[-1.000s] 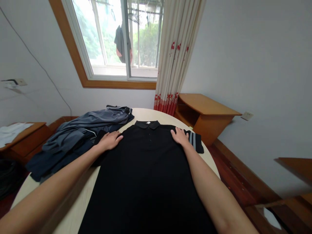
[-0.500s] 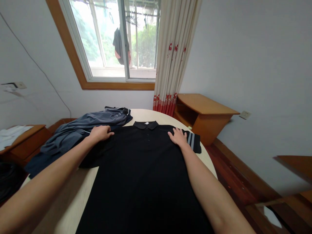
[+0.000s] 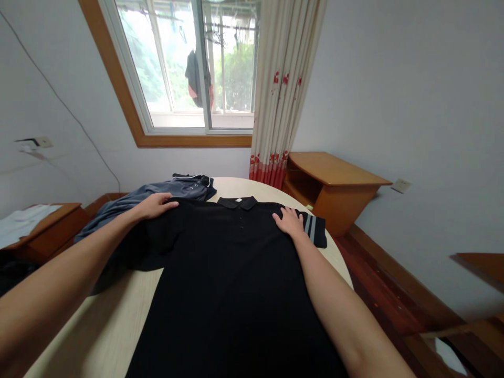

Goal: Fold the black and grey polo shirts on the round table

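The left hand (image 3: 156,205) is at the upper edge of one sleeve of a black fabric polo shirt with a folded collar (image 3: 240,278), its thumb reaching over the cloth; its fingers are bent and partly hidden, so I cannot tell whether they grip the cloth or only rest there; the right hand (image 3: 290,221) lies flat on the opposite shoulder, with the fingers spread apart and nothing grasped.

The shirt is laid out between and below the two hands, on a round, pale wooden desk (image 3: 132,291); its collar is between the hands, with a small white label (image 3: 238,200) inside, too small to read; its lower end is cut off by the bottom edge; just outside the right hand, the other sleeve shows two grey stripes (image 3: 310,228); the sleeve below the left hand is so dark that its folds are hard to make out, and the left forearm covers a part of it.

Beyond the left hand lies a heap of grey-blue fabric clothes (image 3: 157,187), partly hidden by that forearm and sleeve; beyond the right hand stands a brown wooden cabinet (image 3: 338,173).
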The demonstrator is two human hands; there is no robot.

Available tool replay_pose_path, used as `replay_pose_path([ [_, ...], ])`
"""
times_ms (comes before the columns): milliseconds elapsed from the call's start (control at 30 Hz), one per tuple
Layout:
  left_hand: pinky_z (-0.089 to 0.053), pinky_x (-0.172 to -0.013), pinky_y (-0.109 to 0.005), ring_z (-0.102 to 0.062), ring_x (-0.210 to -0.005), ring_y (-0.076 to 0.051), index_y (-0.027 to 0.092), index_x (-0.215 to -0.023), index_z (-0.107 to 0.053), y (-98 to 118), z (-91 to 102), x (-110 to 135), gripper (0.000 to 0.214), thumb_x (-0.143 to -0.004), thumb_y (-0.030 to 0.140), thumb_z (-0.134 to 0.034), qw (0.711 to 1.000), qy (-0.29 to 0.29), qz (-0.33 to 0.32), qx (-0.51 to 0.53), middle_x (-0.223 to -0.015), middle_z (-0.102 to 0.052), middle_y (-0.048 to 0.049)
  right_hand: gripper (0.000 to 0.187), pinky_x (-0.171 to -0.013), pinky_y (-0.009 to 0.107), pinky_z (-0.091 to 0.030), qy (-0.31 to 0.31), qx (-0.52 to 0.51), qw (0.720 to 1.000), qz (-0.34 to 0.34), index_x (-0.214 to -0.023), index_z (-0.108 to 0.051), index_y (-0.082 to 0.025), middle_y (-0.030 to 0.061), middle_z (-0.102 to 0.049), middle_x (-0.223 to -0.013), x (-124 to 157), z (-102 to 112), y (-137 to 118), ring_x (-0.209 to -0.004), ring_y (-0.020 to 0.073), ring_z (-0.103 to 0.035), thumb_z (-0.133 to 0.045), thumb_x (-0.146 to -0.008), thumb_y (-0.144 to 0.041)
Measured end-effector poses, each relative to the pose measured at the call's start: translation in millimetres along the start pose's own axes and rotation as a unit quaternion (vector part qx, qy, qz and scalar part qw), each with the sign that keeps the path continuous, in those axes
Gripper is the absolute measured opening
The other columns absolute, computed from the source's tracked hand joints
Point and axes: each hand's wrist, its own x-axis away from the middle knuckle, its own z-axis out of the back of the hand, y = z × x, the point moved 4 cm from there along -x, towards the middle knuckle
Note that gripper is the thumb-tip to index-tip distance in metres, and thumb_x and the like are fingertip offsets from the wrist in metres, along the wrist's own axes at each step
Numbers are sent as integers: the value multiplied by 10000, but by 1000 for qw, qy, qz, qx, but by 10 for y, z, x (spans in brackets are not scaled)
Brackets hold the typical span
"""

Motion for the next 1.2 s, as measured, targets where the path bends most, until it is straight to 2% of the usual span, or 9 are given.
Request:
replay_pose_path([
  [200,-481,-722,-300,-610,-739,-212,181,-683,-640,-126,176,-127,318,-638,475,-754,984,-159,34,-77,-673,-641,-4,666,-1197,568,-175,-3,-3,1000,-1,-1524,-397,-123,134,-303,-1622,28,24,-1,-1504,317,-219,-291,-1008,-530],
  [333,-466,-916,-435,-645,-968,-337,187,-588,-593,-101,250,-151,259,-666,357,-772,981,-67,125,-130,-658,-613,-49,644,-1193,578,-157,26,10,1000,8,-1513,-408,-108,153,-304,-1618,51,107,-95,-1497,327,-232,-337,-1006,-500],
  [400,-405,-1016,-526,-591,-1135,-415,191,-595,-599,125,95,-103,246,-718,350,-741,984,14,89,-155,-791,-657,-114,620,-1200,569,-120,66,20,997,41,-1506,-419,-114,158,-305,-1617,87,163,-246,-1495,318,-238,-361,-1007,-478],
  [467,-318,-1090,-591,-498,-1269,-453,175,-757,-679,480,-245,-35,156,-796,326,-672,980,61,-16,-188,-1070,-677,-177,594,-1211,532,-110,78,17,992,102,-1500,-433,-138,144,-330,-1609,149,170,-462,-1492,288,-254,-369,-1012,-472],
  [600,-365,-1102,-520,-534,-1286,-345,199,-1237,-662,997,-1154,1,418,-975,433,-435,978,-11,-97,-183,-1366,-614,-151,593,-1216,504,-143,-7,-1,979,203,-1520,-413,-202,99,-309,-1626,280,14,-823,-1510,256,-231,-366,-1016,-511],
  [700,-259,-1139,-639,-318,-1466,-365,238,-1480,-470,951,-1556,-111,578,-1003,524,-309,982,-71,-40,-172,-1596,-374,-123,646,-1216,533,-130,-51,-5,979,196,-1549,-364,-229,79,-252,-1648,267,-86,-811,-1528,269,-182,-325,-1010,-582],
  [900,-161,-1178,-632,-142,-1529,-359,250,-1571,-326,514,-1570,-403,732,-965,654,-258,984,-83,-2,-161,-1661,-188,-102,768,-1223,510,-121,-44,16,993,111,-1577,-305,-192,93,-217,-1658,-4,-71,-546,-1531,302,-156,-269,-980,-674],
  [1100,-118,-1170,-673,-108,-1531,-380,218,-1569,-336,836,-1783,-509,697,-986,584,-228,984,-78,4,-157,-1665,-151,-104,674,-1216,556,-88,-40,24,987,155,-1572,-309,-173,104,-238,-1649,-117,-155,-1022,-1528,282,-168,-273,-1014,-550],
  [1200,-95,-1189,-642,-78,-1540,-346,204,-1580,-300,773,-1804,-541,751,-970,634,-217,985,-78,9,-156,-1672,-120,-94,721,-1223,531,-108,-56,8,988,143,-1584,-275,-178,82,-190,-1662,-198,-209,-968,-1536,265,-143,-249,-1003,-605],
])
